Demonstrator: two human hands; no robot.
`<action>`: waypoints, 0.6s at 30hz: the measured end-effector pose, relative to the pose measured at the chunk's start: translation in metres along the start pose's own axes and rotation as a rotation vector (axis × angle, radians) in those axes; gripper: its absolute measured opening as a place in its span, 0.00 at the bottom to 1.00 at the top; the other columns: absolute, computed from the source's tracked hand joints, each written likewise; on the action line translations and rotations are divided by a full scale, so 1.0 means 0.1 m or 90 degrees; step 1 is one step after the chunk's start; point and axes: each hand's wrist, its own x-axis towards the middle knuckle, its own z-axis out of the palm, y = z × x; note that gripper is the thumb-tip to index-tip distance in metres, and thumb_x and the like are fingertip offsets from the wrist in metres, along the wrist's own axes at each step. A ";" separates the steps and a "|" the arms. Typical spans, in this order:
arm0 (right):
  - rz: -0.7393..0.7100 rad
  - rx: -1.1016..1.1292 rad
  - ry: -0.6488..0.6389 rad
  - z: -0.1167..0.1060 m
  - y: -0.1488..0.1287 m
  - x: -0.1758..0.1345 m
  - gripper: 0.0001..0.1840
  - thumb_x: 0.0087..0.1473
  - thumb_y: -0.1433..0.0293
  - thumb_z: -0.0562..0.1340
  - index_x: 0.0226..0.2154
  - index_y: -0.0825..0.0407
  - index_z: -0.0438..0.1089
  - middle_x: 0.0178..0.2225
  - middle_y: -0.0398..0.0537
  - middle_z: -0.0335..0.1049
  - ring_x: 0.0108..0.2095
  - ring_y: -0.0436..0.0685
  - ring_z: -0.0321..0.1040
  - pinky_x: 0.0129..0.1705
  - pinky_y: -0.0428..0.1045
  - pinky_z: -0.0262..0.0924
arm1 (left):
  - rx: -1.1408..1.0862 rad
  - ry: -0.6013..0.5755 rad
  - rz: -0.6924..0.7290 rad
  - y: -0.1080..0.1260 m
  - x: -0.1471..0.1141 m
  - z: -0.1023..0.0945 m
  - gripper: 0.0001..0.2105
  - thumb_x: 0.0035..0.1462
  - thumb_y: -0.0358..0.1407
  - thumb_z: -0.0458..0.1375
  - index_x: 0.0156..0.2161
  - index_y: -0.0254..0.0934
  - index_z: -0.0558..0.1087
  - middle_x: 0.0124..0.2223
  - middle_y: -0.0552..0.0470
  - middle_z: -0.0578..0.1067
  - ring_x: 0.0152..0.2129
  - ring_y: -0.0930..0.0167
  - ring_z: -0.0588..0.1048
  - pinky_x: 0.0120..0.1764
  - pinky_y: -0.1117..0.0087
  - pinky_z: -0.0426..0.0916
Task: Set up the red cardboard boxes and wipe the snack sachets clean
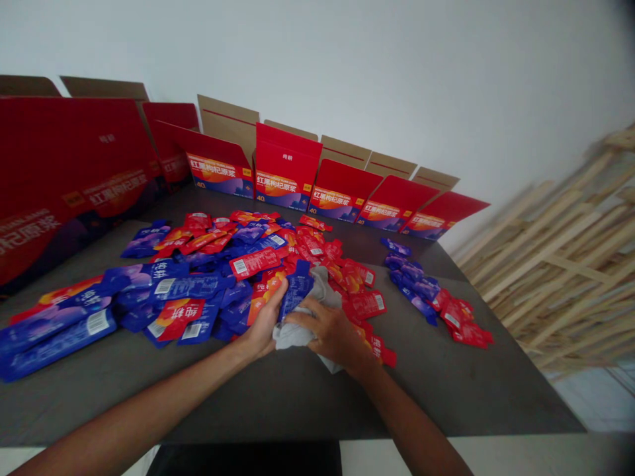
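My left hand (266, 324) is closed on a blue pouch (297, 287), gripping it along its left side. The pouch is tilted up, with pale print on the face toward me. Against the pouch, my right hand (331, 329) presses a grey cloth (325, 287), its fingers bent over the fabric. Part of the cloth hangs below both hands and hides the pouch's lower end. Just beyond the hands spreads a heap of red and blue pouches, among them a red pouch (255, 262) with a barcode and an orange-red pouch (264, 294).
Several open red boxes (288, 168) line the table's back edge, flaps raised. A larger red box (74, 178) stands at left. Blue pouches (411, 274) and red pouches (461, 317) lie in a row at right on the dark table (446, 390). Wooden slats (570, 258) stand beyond it.
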 end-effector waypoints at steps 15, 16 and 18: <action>0.157 -0.032 0.208 -0.06 0.12 -0.05 0.32 0.48 0.83 0.64 0.55 0.45 0.75 0.51 0.51 0.72 0.50 0.61 0.72 0.44 0.50 0.72 | 0.025 -0.021 0.019 -0.08 -0.06 0.18 0.20 0.64 0.49 0.63 0.52 0.34 0.79 0.42 0.44 0.84 0.38 0.61 0.83 0.41 0.64 0.77; 0.131 -0.029 0.174 -0.05 0.11 -0.05 0.32 0.48 0.83 0.64 0.55 0.45 0.75 0.52 0.51 0.72 0.50 0.61 0.73 0.45 0.50 0.72 | 0.010 -0.027 0.014 -0.05 -0.05 0.17 0.21 0.64 0.49 0.63 0.53 0.35 0.79 0.41 0.45 0.84 0.36 0.61 0.83 0.39 0.64 0.77; 0.071 -0.025 0.095 -0.04 0.07 -0.04 0.32 0.49 0.82 0.65 0.56 0.44 0.74 0.53 0.50 0.72 0.50 0.59 0.73 0.45 0.50 0.72 | -0.010 -0.031 -0.001 0.00 -0.04 0.16 0.23 0.64 0.51 0.62 0.55 0.36 0.78 0.38 0.46 0.84 0.29 0.63 0.82 0.33 0.66 0.75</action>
